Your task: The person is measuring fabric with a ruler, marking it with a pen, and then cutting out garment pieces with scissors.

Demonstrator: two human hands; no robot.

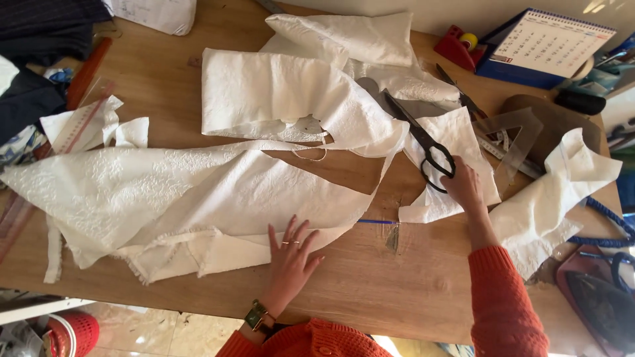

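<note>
Nearest my view: two orange knitted sleeves (504, 297) coming up from the bottom edge, a watch on the left wrist.

Left hand (289, 259): flat, palm down, fingers spread wide, pressing the lower edge of the large white fabric piece (165, 198). It holds nothing; it only rests on the cloth. A ring shows on one finger.

Right hand (463, 186): reaching forward, fingers curled at the handle loops of the black scissors (423, 142). I see fingertips at or in the lower loop; whether the grip is fully closed I cannot tell from here. The scissors lie on a smaller white fabric piece (456, 165), blades pointing away, toward the far left.

Large fabric piece spreads across the left and middle of the wooden surface (370, 277), with frayed edges near the left hand. A folded white fabric piece (278, 92) lies beyond it.

Also noted: clear set square (512, 142) just right of the scissors, desk calendar (546, 46) at the far right, red ruler (83, 122) at the left, blue chalk line (377, 221) on the wood between the hands.
</note>
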